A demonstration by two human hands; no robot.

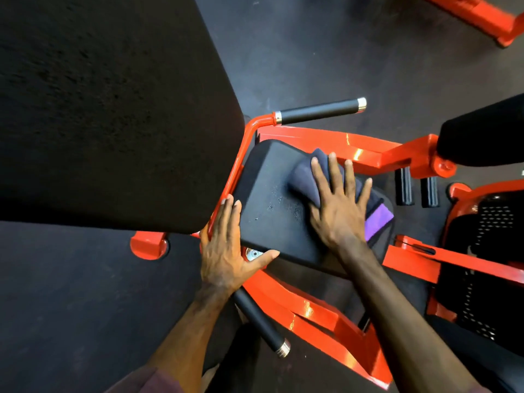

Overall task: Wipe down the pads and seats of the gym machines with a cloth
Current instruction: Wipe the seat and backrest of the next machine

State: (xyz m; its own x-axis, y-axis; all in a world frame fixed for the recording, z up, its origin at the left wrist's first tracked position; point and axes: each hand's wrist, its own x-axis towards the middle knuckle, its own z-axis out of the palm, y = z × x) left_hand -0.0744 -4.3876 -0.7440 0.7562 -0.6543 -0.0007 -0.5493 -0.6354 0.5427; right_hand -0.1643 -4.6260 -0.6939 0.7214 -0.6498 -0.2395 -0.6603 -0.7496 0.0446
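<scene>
Seen from above: black seat (272,199) of an orange machine frame (368,154). R hand (337,205) lies flat w/ fingers spread, pressing a dark cloth (304,177) onto the seat's far right part; purple strip of the cloth (378,219) shows just right of the hand. L hand (226,248) is open too, fingers straight along the seat's left edge, thumb out under the near corner. Big black pad (107,109) fills upper left. Handle (320,110) sticks out beyond the seat, another handle (261,321) near the L wrist. Dark floor (312,52) all round.
</scene>
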